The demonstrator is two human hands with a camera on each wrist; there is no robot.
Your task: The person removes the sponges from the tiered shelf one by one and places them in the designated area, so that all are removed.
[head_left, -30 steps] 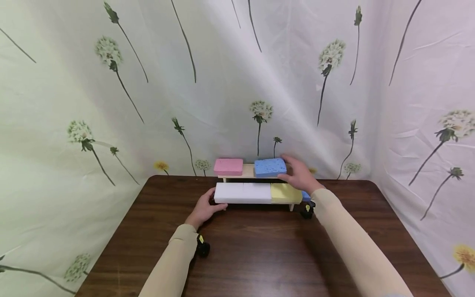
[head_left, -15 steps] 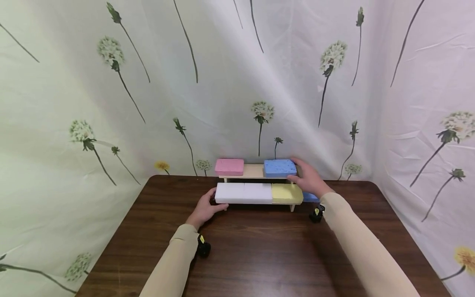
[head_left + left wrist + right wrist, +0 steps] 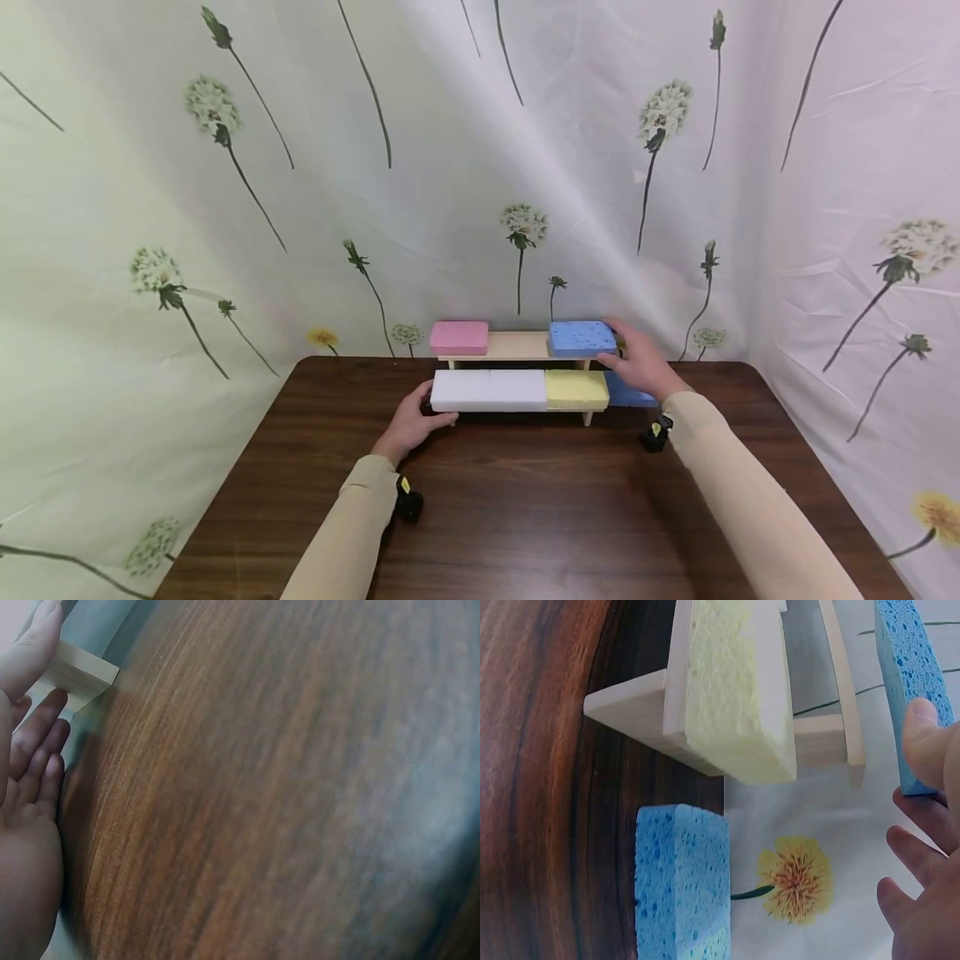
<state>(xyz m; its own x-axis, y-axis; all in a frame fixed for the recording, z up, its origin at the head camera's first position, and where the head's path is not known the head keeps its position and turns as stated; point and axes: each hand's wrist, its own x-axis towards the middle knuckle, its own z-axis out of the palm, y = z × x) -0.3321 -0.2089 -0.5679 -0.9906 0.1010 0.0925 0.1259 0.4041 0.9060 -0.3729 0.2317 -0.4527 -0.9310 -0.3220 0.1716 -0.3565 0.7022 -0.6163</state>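
At left, the left hand (image 3: 405, 421) has thumb and fingers apart about the left end of a pale wooden two-level stand (image 3: 517, 344); whether it grips cannot be told. A pink rectangular sponge (image 3: 459, 337) lies at the upper level's left; the lower level carries two white rectangular blocks (image 3: 487, 390), then a rough yellow rectangular sponge (image 3: 576, 390). Over the upper level's right end is a pitted blue rectangular sponge (image 3: 582, 337), a gap showing beneath it in the right wrist view; the right hand (image 3: 641, 362) pinches its right end. Below, a second pitted blue sponge (image 3: 684, 889) rests on the dark wood-grain bench (image 3: 517, 508).
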